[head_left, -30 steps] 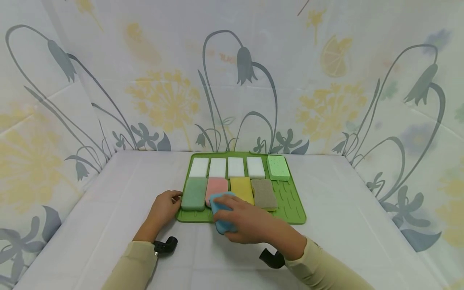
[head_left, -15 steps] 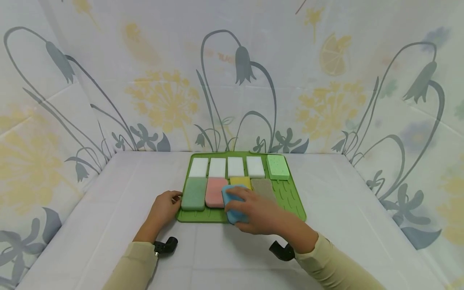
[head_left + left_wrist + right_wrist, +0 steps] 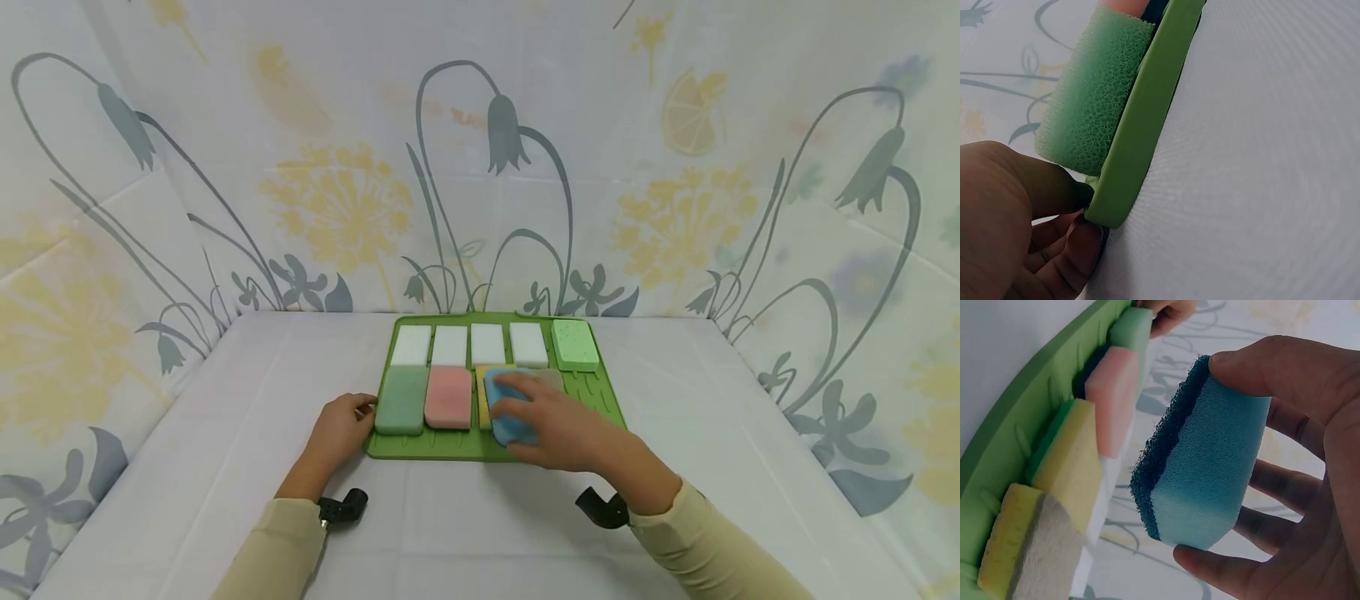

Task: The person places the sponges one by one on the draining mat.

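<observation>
My right hand grips a blue sponge with a dark scouring layer, thumb on one side and fingers on the other. It hovers over the green mat, partly covering a yellow sponge and a grey-topped sponge. At the mat's left edge, my left hand pinches the rim between thumb and fingers, as the left wrist view shows. Close beside it lies a green sponge, followed by a pink sponge to its right.
Behind the coloured row, several white sponges lie on the mat. A light green speckled sponge sits at its back right corner. The white table meets a patterned cloth backdrop.
My right hand has carried the blue sponge rightward and slightly away from me, from in front of the pink sponge to over the yellow one. The left hand has stayed put.
</observation>
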The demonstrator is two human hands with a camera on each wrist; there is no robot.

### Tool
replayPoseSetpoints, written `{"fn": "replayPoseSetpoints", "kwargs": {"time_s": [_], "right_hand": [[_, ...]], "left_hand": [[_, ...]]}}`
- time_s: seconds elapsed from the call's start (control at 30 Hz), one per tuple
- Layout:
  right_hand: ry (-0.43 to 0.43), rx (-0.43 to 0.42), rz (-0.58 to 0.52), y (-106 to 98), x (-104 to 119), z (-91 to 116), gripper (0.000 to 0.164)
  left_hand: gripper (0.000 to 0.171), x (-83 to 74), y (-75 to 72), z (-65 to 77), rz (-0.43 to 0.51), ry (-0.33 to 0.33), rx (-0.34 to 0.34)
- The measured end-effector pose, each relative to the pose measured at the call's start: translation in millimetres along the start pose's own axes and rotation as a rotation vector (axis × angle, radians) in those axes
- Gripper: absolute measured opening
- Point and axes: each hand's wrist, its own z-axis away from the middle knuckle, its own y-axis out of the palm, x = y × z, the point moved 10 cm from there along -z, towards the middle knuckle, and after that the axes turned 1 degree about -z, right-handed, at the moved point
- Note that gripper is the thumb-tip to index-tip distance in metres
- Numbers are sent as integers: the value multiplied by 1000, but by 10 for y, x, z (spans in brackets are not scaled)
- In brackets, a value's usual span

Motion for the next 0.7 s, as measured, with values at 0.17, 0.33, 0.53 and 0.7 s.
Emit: {"fn": "replayPoseSetpoints", "kwargs": {"time_s": [0.17,0.33,0.53,0.7], "right_hand": [[26,-3,-7,-18,-82,38,35],[38,-18,0,-40,-165,80,34],[69,-41,16,-60,-313,144,34],[117,-38,-6,-54,-480,192,36]], "left_hand": [[34,-1,0,9,3,-4,3],[34,4,-1,19,0,-13,6],[34,-8,-15,35,9,-4,-5],[34,-13,-12,21,7,-5,-7]]}}
